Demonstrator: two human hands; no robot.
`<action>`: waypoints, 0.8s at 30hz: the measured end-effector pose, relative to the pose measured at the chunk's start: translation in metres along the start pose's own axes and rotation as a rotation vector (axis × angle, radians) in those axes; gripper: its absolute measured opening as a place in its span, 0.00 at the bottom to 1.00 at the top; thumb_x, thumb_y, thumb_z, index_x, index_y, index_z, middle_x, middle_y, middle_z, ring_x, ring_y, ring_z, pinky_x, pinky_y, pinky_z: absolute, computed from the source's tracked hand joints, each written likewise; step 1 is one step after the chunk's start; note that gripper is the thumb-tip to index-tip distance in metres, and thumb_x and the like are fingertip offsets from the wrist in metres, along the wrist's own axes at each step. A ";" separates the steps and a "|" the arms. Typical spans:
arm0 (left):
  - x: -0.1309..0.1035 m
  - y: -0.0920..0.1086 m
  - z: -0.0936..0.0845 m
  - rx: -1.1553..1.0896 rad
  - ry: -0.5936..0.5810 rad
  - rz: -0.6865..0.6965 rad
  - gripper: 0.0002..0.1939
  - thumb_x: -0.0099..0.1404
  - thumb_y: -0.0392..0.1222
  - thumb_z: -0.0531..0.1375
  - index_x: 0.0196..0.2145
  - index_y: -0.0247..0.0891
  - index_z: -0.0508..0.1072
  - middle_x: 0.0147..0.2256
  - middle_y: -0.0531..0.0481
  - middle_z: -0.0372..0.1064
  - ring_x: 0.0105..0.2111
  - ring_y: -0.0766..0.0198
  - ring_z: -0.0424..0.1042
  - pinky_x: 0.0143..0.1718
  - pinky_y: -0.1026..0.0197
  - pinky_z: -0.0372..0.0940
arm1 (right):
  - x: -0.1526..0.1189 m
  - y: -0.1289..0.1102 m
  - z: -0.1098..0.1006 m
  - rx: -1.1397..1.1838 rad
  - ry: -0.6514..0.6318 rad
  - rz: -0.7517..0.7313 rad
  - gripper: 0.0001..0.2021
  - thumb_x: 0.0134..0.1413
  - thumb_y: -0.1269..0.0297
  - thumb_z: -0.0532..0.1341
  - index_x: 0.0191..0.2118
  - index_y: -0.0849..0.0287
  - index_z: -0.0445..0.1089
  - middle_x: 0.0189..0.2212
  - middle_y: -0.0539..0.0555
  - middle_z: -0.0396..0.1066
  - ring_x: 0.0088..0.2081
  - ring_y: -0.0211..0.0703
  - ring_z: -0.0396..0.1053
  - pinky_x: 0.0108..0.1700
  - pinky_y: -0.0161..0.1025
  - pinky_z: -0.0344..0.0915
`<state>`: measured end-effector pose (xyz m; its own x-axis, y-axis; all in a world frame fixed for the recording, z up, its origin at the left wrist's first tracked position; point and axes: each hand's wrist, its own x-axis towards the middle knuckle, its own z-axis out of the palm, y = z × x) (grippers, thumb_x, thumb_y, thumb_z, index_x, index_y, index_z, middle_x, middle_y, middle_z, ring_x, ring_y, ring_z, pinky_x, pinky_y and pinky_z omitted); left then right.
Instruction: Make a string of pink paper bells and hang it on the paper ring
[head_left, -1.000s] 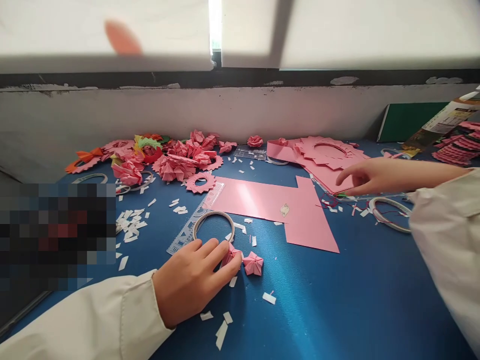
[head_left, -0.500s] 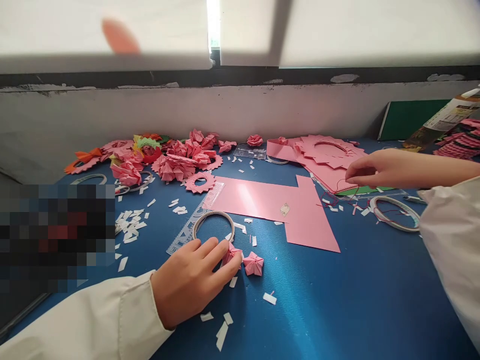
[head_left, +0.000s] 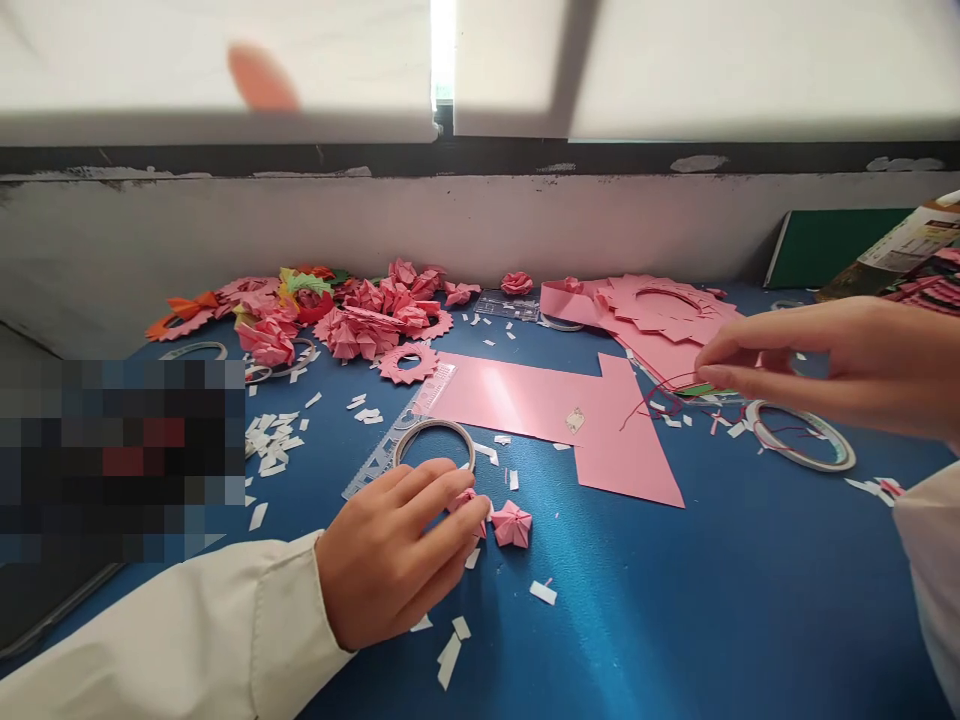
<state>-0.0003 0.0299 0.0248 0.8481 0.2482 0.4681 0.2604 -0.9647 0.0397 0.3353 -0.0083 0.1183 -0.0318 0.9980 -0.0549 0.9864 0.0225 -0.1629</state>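
Stars point(head_left: 511, 524) of folded pink paper, two side by side, sit on a blue table point(head_left: 637, 620) near the middle. The left hand point(head_left: 401, 565) holds the left one between narrowed fingers, partly hiding it; a tape roll point(head_left: 433, 425) lies just beyond. At right, the right hand point(head_left: 840, 365) pinches dark red thread point(head_left: 652, 393), fingertips close together, above the table. Between the hands lies pink card point(head_left: 517, 400), overlapping a clear ruler point(head_left: 382, 440). White scraps point(head_left: 270, 442) are scattered around.

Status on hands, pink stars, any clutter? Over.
Left hand on one pink star; second star beside it. Right hand apparently pinching red thread. White scraps scattered around the stars.
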 end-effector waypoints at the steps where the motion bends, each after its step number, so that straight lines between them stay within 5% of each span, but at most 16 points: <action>1: 0.000 0.004 0.000 -0.076 0.023 -0.054 0.11 0.66 0.33 0.51 0.46 0.34 0.66 0.42 0.43 0.70 0.45 0.57 0.67 0.44 0.55 0.66 | -0.003 -0.012 0.005 0.044 0.033 -0.126 0.20 0.50 0.40 0.49 0.29 0.46 0.70 0.23 0.50 0.71 0.23 0.42 0.67 0.26 0.39 0.64; 4: -0.002 0.026 -0.002 -0.257 0.098 -0.270 0.18 0.68 0.44 0.50 0.52 0.35 0.61 0.48 0.43 0.67 0.49 0.60 0.65 0.47 0.59 0.65 | -0.016 -0.058 0.030 0.247 0.149 -0.448 0.11 0.56 0.52 0.50 0.32 0.42 0.69 0.26 0.46 0.73 0.24 0.40 0.68 0.23 0.36 0.65; 6: -0.004 0.044 -0.005 -0.251 0.133 -0.378 0.24 0.67 0.54 0.48 0.53 0.35 0.61 0.47 0.43 0.69 0.47 0.59 0.68 0.43 0.61 0.67 | -0.028 -0.090 0.052 0.294 0.121 -0.497 0.13 0.60 0.57 0.47 0.35 0.43 0.69 0.28 0.44 0.74 0.26 0.36 0.69 0.25 0.33 0.66; 8: -0.006 0.058 -0.009 -0.293 0.066 -0.358 0.17 0.69 0.51 0.45 0.39 0.39 0.68 0.32 0.48 0.73 0.33 0.64 0.71 0.32 0.64 0.67 | -0.039 -0.114 0.071 0.215 0.101 -0.616 0.16 0.60 0.59 0.45 0.34 0.44 0.70 0.25 0.46 0.73 0.25 0.35 0.68 0.26 0.33 0.65; 10: -0.008 0.062 -0.014 -0.328 -0.082 -0.316 0.20 0.72 0.44 0.41 0.26 0.39 0.64 0.21 0.53 0.67 0.22 0.68 0.66 0.23 0.64 0.61 | -0.047 -0.126 0.085 0.079 0.120 -0.615 0.15 0.58 0.63 0.47 0.31 0.47 0.71 0.25 0.47 0.72 0.24 0.37 0.67 0.27 0.35 0.65; 18: -0.012 0.030 -0.025 0.000 -0.559 -0.179 0.12 0.63 0.33 0.50 0.22 0.38 0.63 0.20 0.53 0.66 0.20 0.64 0.64 0.21 0.60 0.50 | -0.045 -0.133 0.131 0.053 0.294 -0.741 0.12 0.56 0.74 0.50 0.23 0.58 0.61 0.18 0.47 0.60 0.19 0.36 0.56 0.21 0.37 0.53; 21: -0.018 0.019 -0.034 0.326 -0.581 -0.427 0.13 0.59 0.28 0.50 0.20 0.37 0.65 0.18 0.48 0.66 0.19 0.59 0.64 0.22 0.59 0.46 | -0.043 -0.136 0.145 0.061 0.296 -0.743 0.11 0.54 0.75 0.50 0.22 0.58 0.59 0.18 0.47 0.59 0.19 0.36 0.54 0.21 0.37 0.51; 24: -0.033 -0.008 -0.045 0.426 -0.376 -0.787 0.16 0.62 0.33 0.48 0.19 0.35 0.67 0.14 0.48 0.60 0.14 0.62 0.58 0.23 0.58 0.43 | -0.041 -0.136 0.151 0.118 0.282 -0.744 0.11 0.54 0.75 0.50 0.23 0.59 0.59 0.19 0.47 0.59 0.20 0.36 0.54 0.22 0.36 0.51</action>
<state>-0.0509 0.0253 0.0490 0.4326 0.8923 0.1288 0.8990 -0.4161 -0.1369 0.1784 -0.0615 -0.0063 -0.6164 0.7015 0.3577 0.6985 0.6968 -0.1630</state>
